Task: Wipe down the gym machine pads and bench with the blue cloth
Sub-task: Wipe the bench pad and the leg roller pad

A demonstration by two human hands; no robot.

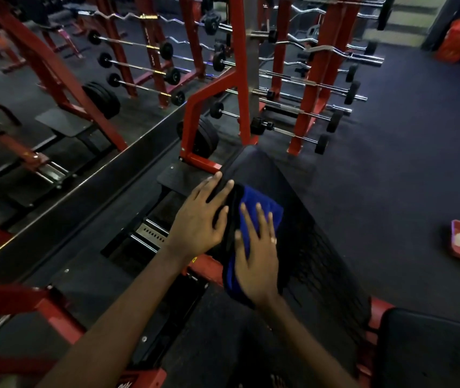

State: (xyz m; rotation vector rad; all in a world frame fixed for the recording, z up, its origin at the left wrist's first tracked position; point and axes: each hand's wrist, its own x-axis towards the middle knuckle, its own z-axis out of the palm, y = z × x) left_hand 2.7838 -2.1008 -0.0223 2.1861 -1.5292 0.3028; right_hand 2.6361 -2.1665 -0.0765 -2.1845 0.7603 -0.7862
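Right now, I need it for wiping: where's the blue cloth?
Head view, lower centre: the blue cloth lies on the black pad under the right hand, with the left hand on the pad just left of it.

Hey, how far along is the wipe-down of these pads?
No pad looks wiped; I can't tell what's finished. In hand: the right hand presses the blue cloth on the long black pad, the left hand resting on its edge. Likely left: that pad's far end and the other black pad at lower right.
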